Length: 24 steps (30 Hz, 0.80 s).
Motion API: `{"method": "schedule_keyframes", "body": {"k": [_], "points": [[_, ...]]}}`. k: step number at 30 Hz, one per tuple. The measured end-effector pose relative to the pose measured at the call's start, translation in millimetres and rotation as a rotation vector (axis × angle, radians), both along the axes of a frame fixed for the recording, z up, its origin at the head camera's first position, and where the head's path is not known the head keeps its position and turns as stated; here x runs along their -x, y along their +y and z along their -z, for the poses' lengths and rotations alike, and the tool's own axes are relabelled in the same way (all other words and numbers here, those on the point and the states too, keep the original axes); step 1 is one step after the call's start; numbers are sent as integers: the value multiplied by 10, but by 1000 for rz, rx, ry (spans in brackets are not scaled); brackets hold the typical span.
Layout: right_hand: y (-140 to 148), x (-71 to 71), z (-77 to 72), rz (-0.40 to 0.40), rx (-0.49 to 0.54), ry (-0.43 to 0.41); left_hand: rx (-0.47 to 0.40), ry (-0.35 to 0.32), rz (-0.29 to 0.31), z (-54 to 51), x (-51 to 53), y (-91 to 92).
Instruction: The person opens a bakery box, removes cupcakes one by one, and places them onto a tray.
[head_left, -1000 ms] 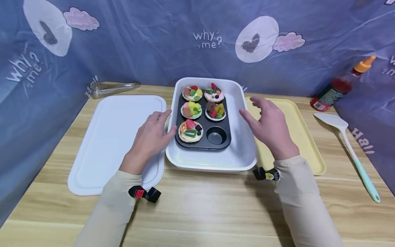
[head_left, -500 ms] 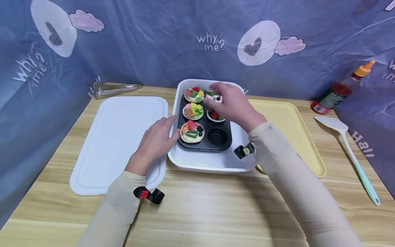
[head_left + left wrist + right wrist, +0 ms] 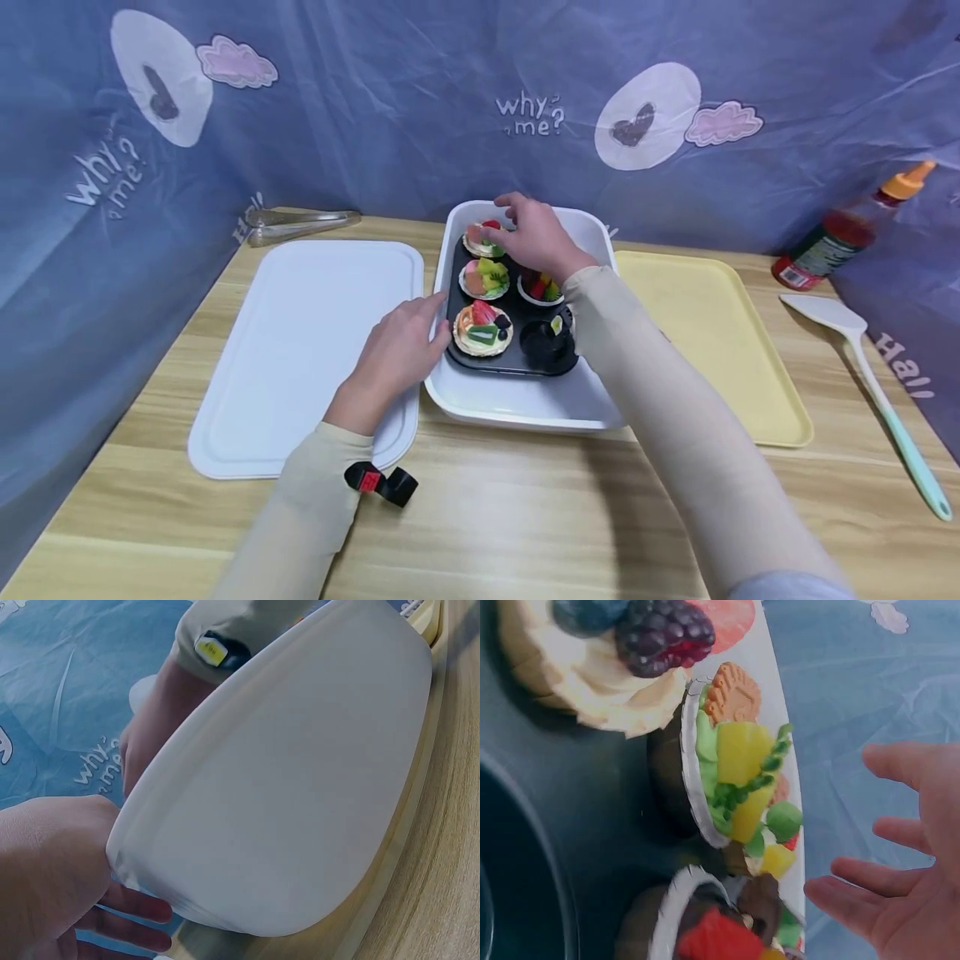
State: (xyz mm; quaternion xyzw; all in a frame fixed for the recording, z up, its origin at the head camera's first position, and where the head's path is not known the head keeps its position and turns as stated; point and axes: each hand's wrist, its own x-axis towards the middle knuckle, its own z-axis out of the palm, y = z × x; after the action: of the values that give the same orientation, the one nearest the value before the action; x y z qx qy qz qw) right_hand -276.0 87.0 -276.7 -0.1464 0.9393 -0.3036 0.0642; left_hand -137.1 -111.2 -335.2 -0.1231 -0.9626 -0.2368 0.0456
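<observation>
A deep white bin (image 3: 517, 410) holds a black muffin tin (image 3: 491, 366). Fruit tarts fill its cups: front left (image 3: 482, 329), middle left (image 3: 484, 278), back left (image 3: 477, 237) and middle right (image 3: 542, 288). The back right tart is hidden behind my right hand (image 3: 538, 240), which hovers over the back of the tin. In the right wrist view, the right hand (image 3: 904, 889) has spread fingers and holds nothing. My left hand (image 3: 399, 343) rests at the bin's left rim with relaxed fingers. The front right cup (image 3: 542, 354) is partly covered by the right wrist's camera.
A white tray (image 3: 307, 350) lies left of the bin, a yellow tray (image 3: 712, 350) right of it. Metal tongs (image 3: 300, 223) lie back left. A sauce bottle (image 3: 832, 237) leans on the cloth back right, with a white turner (image 3: 862, 367) in front.
My right hand has moved from beyond the bin's right rim to over the tin, then further toward its back left. The left hand stays at the left rim. The whole view has shifted slightly.
</observation>
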Motion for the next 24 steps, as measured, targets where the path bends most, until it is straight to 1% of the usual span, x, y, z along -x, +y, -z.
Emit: {"method": "schedule_keyframes", "body": {"k": [7,11,14,17,22,24], "points": [[-97,132,110,43,38,-53,-8,20,-2,30,6,0],[-126,193,155,60,25,-83,-18,20,-3,37,12,-1],[-131,227,185,72,21,-87,-22,12,-5,37,17,3],[-137,252,226,74,22,-69,-30,-2,-10,35,18,-2],[-139,265,304,45,-15,-12,-56,-36,-21,39,22,-4],[-142,263,327,37,-17,-2,-75,-50,-26,43,25,-10]]}}
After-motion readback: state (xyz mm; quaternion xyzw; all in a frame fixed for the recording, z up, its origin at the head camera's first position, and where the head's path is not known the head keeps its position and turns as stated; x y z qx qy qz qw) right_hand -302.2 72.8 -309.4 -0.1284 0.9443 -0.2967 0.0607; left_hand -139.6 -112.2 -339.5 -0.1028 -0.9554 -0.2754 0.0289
